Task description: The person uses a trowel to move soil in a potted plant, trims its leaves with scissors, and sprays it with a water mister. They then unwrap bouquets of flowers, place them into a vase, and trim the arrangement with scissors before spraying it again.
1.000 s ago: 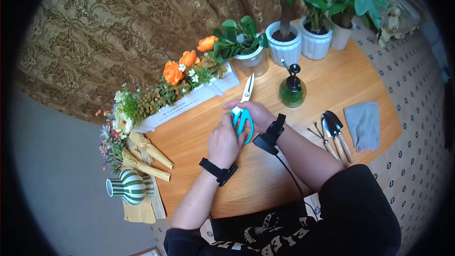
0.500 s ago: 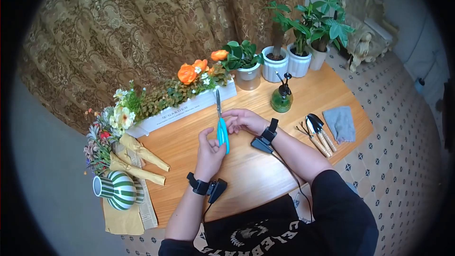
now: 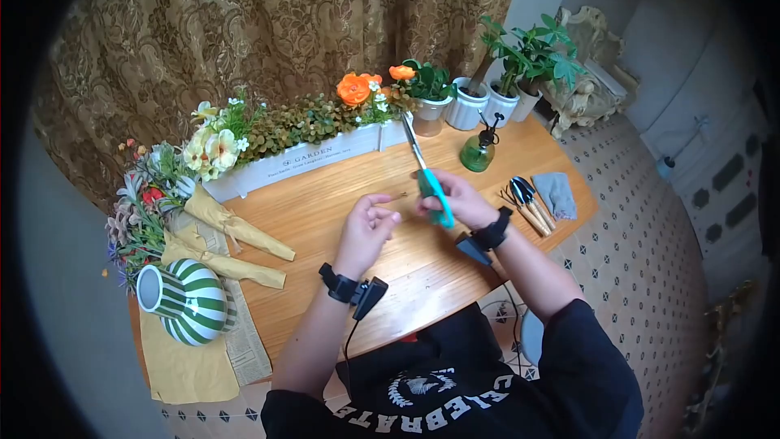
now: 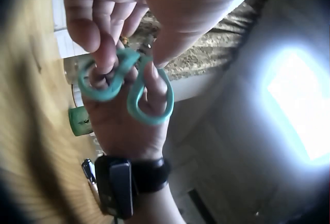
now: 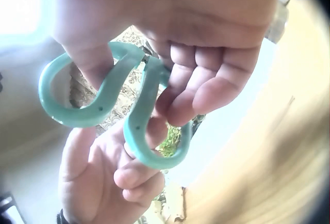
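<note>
My right hand (image 3: pixel 470 202) holds a pair of scissors (image 3: pixel 434 184) with teal handles, its thumb through one loop and fingers at the other. The metal blades point away toward the white planter and stand slightly apart near the pivot. Left of the scissors, my left hand (image 3: pixel 363 232) is raised above the table with its fingers loosely bent and nothing visible in them. In the right wrist view, the left fingers show behind a teal handle loop (image 5: pixel 154 154). A small thin brown bit (image 3: pixel 398 196) shows beside the left fingertips.
A white planter (image 3: pixel 313 161) with artificial flowers lines the back, beside potted plants (image 3: pixel 468 110). A green spray bottle (image 3: pixel 477 153), small garden tools (image 3: pixel 532 210) and grey gloves (image 3: pixel 555 195) lie rightward. Paper-wrapped bouquets (image 3: pixel 236 228) and a striped vase (image 3: pixel 195 305) occupy the left.
The scissors have passed from my left hand into my right. The hands have moved apart, and the head view has shifted.
</note>
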{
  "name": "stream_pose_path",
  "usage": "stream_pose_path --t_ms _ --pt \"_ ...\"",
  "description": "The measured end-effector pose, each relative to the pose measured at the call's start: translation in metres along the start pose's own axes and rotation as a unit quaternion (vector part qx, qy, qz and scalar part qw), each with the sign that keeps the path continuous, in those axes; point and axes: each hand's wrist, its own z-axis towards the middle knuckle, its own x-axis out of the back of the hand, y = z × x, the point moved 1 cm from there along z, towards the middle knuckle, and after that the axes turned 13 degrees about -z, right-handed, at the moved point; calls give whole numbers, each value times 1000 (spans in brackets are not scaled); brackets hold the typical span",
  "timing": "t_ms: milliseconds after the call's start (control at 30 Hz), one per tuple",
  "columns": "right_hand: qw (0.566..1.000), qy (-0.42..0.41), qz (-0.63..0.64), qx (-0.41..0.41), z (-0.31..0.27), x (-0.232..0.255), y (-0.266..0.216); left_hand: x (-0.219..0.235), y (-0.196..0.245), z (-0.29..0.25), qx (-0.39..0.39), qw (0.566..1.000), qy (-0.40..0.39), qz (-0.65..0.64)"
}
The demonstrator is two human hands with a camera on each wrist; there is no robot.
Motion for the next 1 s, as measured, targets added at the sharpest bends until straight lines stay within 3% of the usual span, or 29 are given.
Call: stream_pose_path --t_ms 167,233,367,567,667,767,1000 --pt "995 52 -76 -23 -28 23 -23 33 -18 5 54 996 53 -54" --pt "988 91 -118 -50 -30 20 -42 42 -36 5 47 995 67 -59" --pt "986 110 -124 -17 -13 15 -47 47 -52 3 10 999 53 -9" --pt "991 105 79 21 41 -34 -11 45 -58 3 -8 999 40 29" --pt "992 101 79 19 63 -52 -3 49 -61 5 -11 998 62 30" --pt "990 117 31 73 75 -63 -1 51 -52 6 -21 995 94 32" --pt "981 91 109 129 81 -53 25 59 -43 11 -28 989 143 -32"
